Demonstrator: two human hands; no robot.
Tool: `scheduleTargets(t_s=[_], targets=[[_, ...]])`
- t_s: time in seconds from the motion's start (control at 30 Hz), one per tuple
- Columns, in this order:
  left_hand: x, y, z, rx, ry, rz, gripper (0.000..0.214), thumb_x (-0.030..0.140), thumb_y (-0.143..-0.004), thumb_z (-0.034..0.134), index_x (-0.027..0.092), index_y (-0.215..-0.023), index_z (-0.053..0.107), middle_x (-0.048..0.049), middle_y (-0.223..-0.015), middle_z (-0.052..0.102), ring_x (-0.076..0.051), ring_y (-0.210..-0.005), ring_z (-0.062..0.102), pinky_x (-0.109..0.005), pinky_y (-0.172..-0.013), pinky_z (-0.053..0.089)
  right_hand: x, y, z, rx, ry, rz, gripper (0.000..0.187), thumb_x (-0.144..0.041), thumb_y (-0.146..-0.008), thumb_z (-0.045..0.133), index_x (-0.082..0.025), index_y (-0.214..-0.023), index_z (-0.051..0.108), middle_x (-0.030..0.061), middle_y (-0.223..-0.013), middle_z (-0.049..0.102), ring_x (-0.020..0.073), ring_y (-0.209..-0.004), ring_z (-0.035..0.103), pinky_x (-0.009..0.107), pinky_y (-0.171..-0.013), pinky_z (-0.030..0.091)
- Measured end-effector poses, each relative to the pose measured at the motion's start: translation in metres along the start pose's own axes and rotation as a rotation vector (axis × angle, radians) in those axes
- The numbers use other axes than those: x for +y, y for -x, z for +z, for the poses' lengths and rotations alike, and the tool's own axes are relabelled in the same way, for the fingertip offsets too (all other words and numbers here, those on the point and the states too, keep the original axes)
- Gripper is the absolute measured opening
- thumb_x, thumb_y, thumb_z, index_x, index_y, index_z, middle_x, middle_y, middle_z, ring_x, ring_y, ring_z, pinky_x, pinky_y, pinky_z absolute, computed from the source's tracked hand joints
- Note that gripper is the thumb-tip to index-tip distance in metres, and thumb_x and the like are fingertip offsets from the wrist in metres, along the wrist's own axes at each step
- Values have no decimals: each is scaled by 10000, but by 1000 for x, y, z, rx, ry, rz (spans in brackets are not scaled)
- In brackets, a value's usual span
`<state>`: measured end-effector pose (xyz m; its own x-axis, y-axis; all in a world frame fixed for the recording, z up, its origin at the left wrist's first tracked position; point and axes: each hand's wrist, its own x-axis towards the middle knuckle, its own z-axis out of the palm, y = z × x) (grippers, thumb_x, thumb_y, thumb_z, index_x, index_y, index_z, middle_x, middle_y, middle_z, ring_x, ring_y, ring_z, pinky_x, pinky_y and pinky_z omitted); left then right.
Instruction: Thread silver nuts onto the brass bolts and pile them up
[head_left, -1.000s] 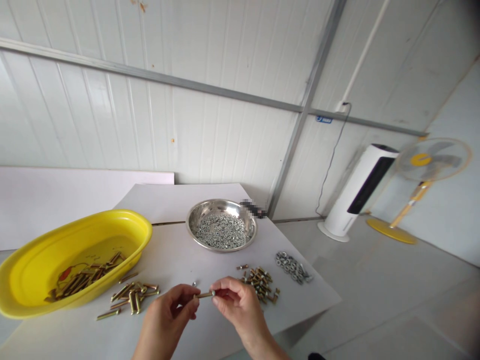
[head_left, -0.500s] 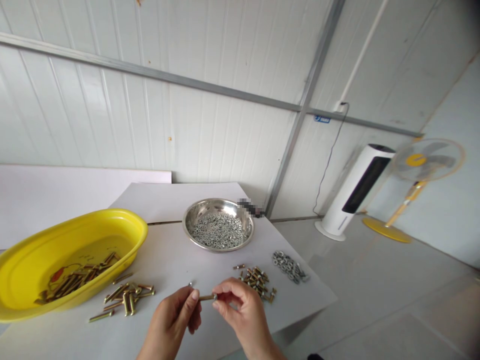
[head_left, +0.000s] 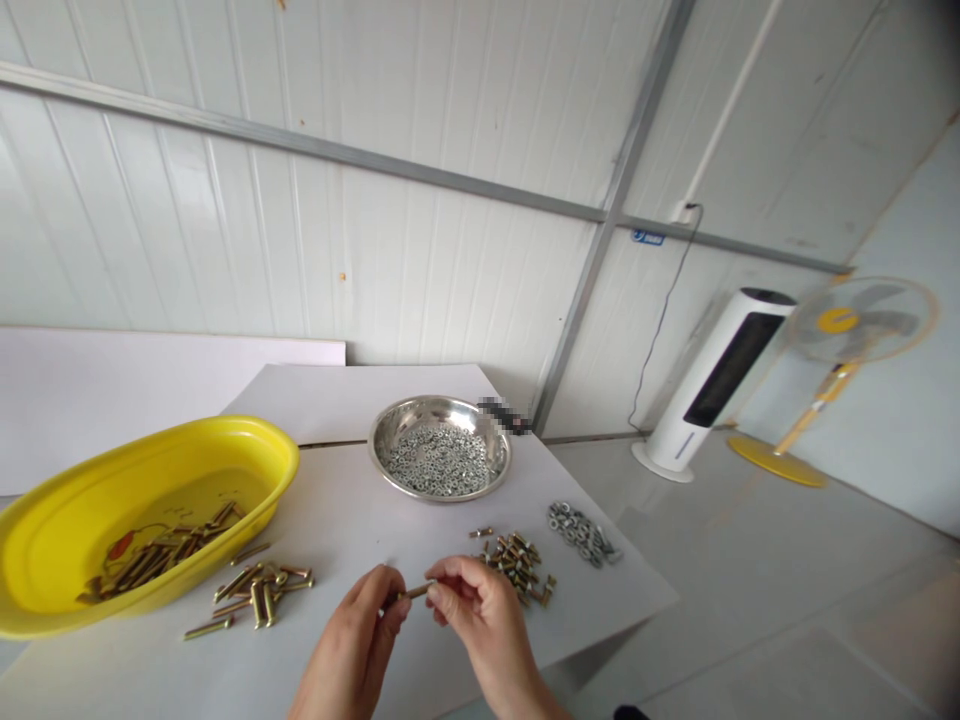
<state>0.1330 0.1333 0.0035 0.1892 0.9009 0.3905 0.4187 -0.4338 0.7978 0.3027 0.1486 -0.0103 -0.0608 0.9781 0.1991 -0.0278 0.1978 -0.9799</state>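
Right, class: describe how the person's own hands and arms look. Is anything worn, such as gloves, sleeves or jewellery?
The left hand and the right hand are bare, with no gloves. No ring, watch or bracelet shows. The wrists are uncovered too, and no sleeve is in view down to the picture's lower edge.

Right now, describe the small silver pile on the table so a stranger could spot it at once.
Find the white table, then the round steel bowl at its middle. Nearer and right of the bowl, by the table's right edge, lies the small silver pile. The heap beside it on the left is brass-coloured; this one is plain grey metal.
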Motion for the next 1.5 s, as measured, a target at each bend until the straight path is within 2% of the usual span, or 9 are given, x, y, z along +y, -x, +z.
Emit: scheduleTargets(t_s=[0.33,0.53,0.63,0.73,0.87,0.97,1.07,1.23,1.5], targets=[[-6,2,-1,-44,-211,70,134,234,-969,451,253,-892,559,-45,-834,624,-193,-707,623,-260,-673,513,0,4,8,-40,83,63,492,-591,-917,537,-164,-683,612,10,-552,610,113,-468,523,204,-469,393],[-4,5,5,-40,-112,31,148,257,-969,457,248,-858,554,-27,-781,632,-184,-691,633,-244,-664,507,3,7,10,-109,42,213,737,-738,-916,312,-183,-456,466,10,-405,498,90,-335,439,192,-380,323],[-3,3,5,-3,-23,-23,177,300,-975,447,239,-831,531,-8,-727,611,-178,-671,604,-244,-649,482,-4,6,6,-105,-16,174,690,-711,-925,350,-144,-667,644,32,-506,590,115,-405,526,190,-408,370],[-7,1,5,48,67,-80,215,348,-964,467,234,-791,523,6,-670,592,-166,-606,562,-233,-585,447,-11,4,2,-65,-52,91,458,-597,-920,517,-173,-1001,668,49,-767,664,148,-590,623,200,-478,439],[-16,-1,10,39,199,-169,254,404,-963,459,228,-794,527,25,-592,588,-149,-516,531,-217,-514,416,-7,-1,-2,-45,59,-14,294,-334,-802,737,-201,-1059,683,70,-953,689,177,-728,636,235,-574,495],[-18,0,12,8,234,-197,291,439,-965,447,226,-778,516,30,-559,586,-148,-504,537,-215,-508,411,1,-4,-3,-15,156,-42,183,-221,-772,737,-182,-951,725,57,-837,708,185,-715,633,253,-621,494],[-16,0,12,-14,209,-184,347,456,-974,425,227,-725,501,27,-554,584,-150,-521,542,-220,-532,400,4,-3,-4,-40,123,-3,185,-273,-806,727,-165,-955,714,33,-726,680,175,-659,622,254,-610,482],[-10,1,8,-37,108,-194,412,457,-996,375,226,-675,492,21,-558,572,-157,-551,555,-231,-570,383,-7,5,0,-170,21,82,289,-453,-911,621,-166,-940,607,-12,-632,595,148,-592,595,228,-558,465],[-5,5,11,-94,57,-97,340,421,-994,391,230,-732,493,8,-637,573,-174,-615,554,-245,-617,405,6,10,14,-123,32,182,645,-697,-938,339,-219,-505,359,-19,-384,469,88,-322,409,192,-371,316]])
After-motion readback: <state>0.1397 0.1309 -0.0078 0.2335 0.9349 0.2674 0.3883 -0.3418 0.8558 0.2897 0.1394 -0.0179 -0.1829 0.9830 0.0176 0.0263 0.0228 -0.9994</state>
